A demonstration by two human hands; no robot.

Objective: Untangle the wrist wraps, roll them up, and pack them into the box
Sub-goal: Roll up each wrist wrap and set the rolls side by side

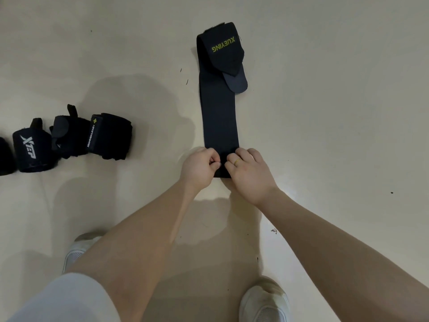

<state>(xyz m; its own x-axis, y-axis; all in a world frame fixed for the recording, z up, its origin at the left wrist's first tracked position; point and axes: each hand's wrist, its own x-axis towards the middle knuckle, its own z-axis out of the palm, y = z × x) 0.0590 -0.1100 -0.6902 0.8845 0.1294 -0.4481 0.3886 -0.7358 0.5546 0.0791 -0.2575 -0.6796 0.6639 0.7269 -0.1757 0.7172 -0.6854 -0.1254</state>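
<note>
A long black wrist wrap (219,112) lies stretched flat on the pale floor, running away from me. Its far end is folded back and shows yellow "XUEYING" lettering, with a dark tab beside it. My left hand (200,165) and my right hand (248,173) both pinch the wrap's near end, fingers curled over its edge. A ring sits on one right finger. No box is in view.
At the left lie several rolled black wraps: one marked "XTEP" (31,151), one marked "MANKEKLEAR" (109,135), a loose one between them (67,133), and one cut off by the frame edge. My white shoes (264,300) stand at the bottom.
</note>
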